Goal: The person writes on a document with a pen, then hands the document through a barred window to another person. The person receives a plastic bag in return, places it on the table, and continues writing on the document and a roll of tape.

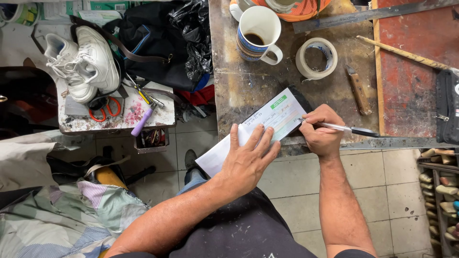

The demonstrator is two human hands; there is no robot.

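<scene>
Writing on a white paper slip (260,128) with a green label at its far corner; the slip lies across the near edge of the stained worktop (248,81), its near end overhanging toward the person's lap. Right hand (321,131) has its grip closed around a pen (345,128), tip down on the slip's right end, barrel pointing away to the right. Left hand (246,160) lies flat, fingers spread, pressing the overhanging part; no closed grip there, just palm weight.

Judgement: the unsupported end is the weak point. The flat hand does best pinning the paper close to the pen tip, and strokes should stay over the part backed by the worktop edge, with light pressure.

Around it: a mug (257,32) with dark liquid beyond the slip, a tape roll (316,58) to its right, a wooden-handled knife (358,90) near the pen. Well apart on the left, white sneakers (81,59) and orange-handled scissors (103,109) on a small stand.
</scene>
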